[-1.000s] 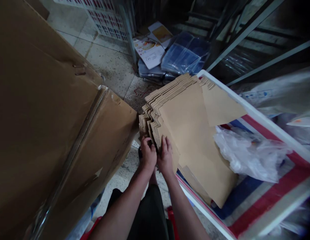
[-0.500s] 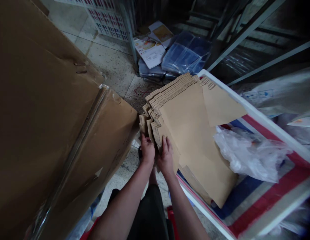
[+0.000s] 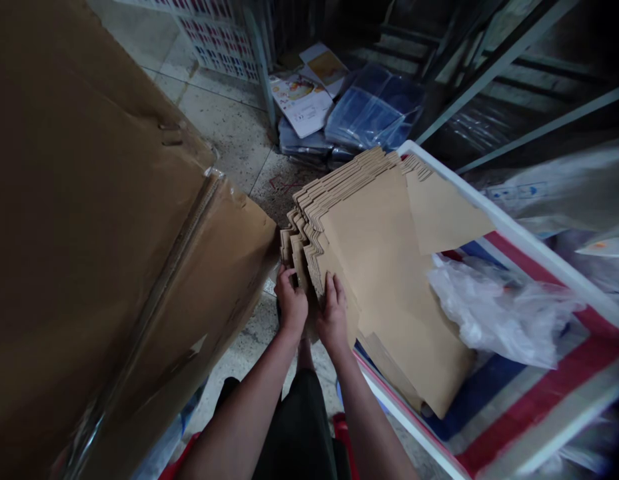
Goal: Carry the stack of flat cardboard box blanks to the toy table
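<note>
A thick stack of flat brown cardboard blanks (image 3: 374, 260) leans over the white rim of a low table (image 3: 494, 217) with a red and blue striped cover. My left hand (image 3: 290, 303) curls its fingers around the near lower corner of the stack's left edge. My right hand (image 3: 332, 312) lies flat on the top blank beside it, with the thumb tucked at the stack's edge. Both hands touch the stack close together.
A large brown carton (image 3: 99, 253) with clear tape fills the left side. A crumpled clear plastic bag (image 3: 499, 310) lies on the table right of the stack. Blue plastic packs (image 3: 374, 110) and printed sheets (image 3: 302, 97) lie on the speckled floor beyond. Metal shelf rails (image 3: 494, 63) run at the back right.
My left hand has crept slightly up and left along the stack's corner, fingers curling tighter. The view has shifted a little. The stack has barely moved.
</note>
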### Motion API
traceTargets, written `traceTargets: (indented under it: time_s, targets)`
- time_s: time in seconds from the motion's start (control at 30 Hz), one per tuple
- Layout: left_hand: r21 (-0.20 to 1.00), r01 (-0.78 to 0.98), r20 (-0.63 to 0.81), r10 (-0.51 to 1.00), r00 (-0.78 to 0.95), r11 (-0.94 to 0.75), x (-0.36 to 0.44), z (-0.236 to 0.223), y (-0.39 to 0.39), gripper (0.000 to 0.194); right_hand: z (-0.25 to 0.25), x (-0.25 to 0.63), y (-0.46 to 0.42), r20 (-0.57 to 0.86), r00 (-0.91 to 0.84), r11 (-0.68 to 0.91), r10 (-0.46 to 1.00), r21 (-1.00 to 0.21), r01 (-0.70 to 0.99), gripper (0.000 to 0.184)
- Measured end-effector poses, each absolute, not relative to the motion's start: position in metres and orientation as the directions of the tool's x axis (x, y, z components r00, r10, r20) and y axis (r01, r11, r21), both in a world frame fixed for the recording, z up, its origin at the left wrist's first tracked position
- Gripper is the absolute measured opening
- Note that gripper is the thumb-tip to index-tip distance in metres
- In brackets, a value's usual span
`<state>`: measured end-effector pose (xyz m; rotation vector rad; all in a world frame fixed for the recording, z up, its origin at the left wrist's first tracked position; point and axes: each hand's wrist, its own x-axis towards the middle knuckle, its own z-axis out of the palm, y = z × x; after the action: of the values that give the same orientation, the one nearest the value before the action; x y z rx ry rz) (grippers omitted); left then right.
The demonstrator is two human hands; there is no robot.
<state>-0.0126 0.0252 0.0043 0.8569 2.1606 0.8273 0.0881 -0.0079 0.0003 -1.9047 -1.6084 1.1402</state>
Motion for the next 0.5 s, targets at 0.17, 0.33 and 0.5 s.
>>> traceTargets:
  time_s: [0.17,0.33,0.5]
  targets:
    - [0.765,0.307,-0.348,0.764,-0.543,0.567,-0.011,0.006,0.028,0.050,0.000,0.088,-0.007,-0.319,0.007,-0.255,0.948,-0.743,0.618,0.070]
    - [0.815,0.250,-0.320,0.767,-0.557,0.522,-0.012,0.006,0.025,0.042,0.001,0.089,-0.007,-0.329,0.004,-0.259,0.944,-0.737,0.624,0.073]
    - [0.806,-0.089,-0.502,0.597,-0.626,0.585,-0.016,-0.002,0.036,0.051,0.000,0.090,-0.008,-0.325,-0.002,-0.251,0.946,-0.733,0.633,0.084]
